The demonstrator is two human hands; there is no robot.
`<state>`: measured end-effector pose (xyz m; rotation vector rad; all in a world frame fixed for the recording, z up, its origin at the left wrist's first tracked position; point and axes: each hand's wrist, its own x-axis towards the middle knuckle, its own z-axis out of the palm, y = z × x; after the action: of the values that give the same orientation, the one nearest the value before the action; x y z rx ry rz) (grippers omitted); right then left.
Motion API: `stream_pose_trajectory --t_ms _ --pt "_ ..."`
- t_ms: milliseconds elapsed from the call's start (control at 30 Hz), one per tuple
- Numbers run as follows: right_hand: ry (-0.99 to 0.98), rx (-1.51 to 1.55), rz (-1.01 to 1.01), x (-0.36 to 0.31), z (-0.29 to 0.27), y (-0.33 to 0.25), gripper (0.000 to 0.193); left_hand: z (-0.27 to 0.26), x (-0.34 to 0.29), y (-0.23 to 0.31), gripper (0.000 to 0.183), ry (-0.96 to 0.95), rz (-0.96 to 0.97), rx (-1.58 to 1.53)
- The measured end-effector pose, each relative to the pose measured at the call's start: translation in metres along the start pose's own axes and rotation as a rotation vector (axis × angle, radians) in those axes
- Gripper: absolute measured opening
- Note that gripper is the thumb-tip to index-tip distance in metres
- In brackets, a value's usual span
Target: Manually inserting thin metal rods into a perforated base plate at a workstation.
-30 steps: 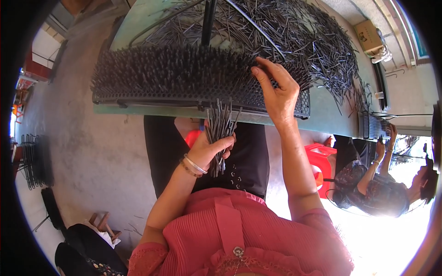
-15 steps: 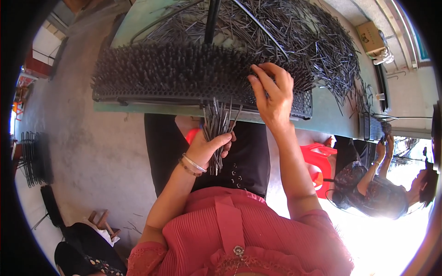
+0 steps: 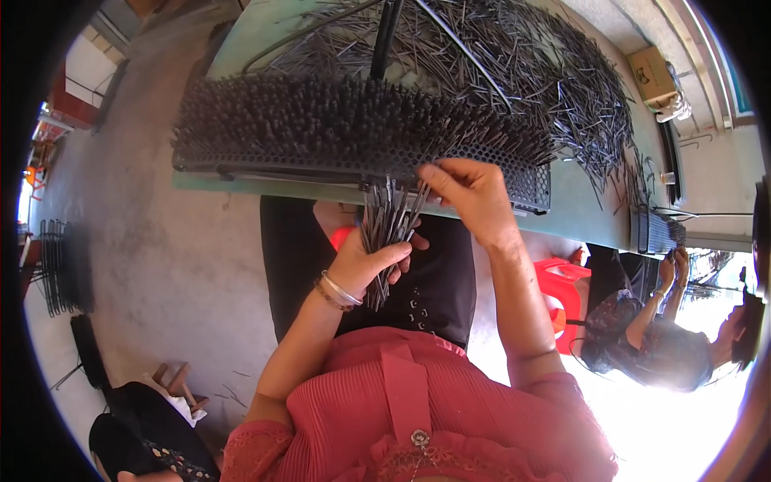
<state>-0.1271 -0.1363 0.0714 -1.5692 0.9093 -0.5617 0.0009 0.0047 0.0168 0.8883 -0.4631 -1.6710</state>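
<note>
My left hand [image 3: 371, 261] is closed around a bundle of thin dark strips [image 3: 384, 221], which stand roughly upright and fan out above the thumb. Just above the bundle, my right hand [image 3: 475, 197] has thumb and forefinger pinched at the upper end of a strip leaning out of it. Beyond both hands, a long black perforated holder [image 3: 522, 181] lies along the table's near edge. Dense upright strips [image 3: 321, 116] fill most of its holes, while bare holes show along its near side and right end.
A large heap of loose dark strips [image 3: 522, 64] covers the back of the green table [image 3: 590, 189]. Black bars [image 3: 386, 40] rise behind the holder. At the right, another person [image 3: 654, 345] works at a similar holder [image 3: 660, 231], near a red plastic chair [image 3: 562, 293].
My right hand has come down and toward me from among the holder's upright strips to the top of the bundle. The left hand keeps its grip on the bundle.
</note>
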Motion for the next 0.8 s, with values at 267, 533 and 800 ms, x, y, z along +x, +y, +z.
stream_pose_trajectory --t_ms 267,533,800 --pt "0.275 -0.056 -0.382 0.038 0.008 -0.011 0.018 -0.001 0.000 -0.001 0.033 0.043 0.005 -0.088" --pt "0.222 -0.259 -0.476 0.044 0.016 -0.013 0.017 -0.002 -0.003 0.002 0.035 0.051 -0.004 -0.127" --pt "0.112 -0.352 -0.605 0.044 0.012 -0.009 0.017 -0.003 -0.003 0.002 0.036 0.050 -0.005 -0.116"
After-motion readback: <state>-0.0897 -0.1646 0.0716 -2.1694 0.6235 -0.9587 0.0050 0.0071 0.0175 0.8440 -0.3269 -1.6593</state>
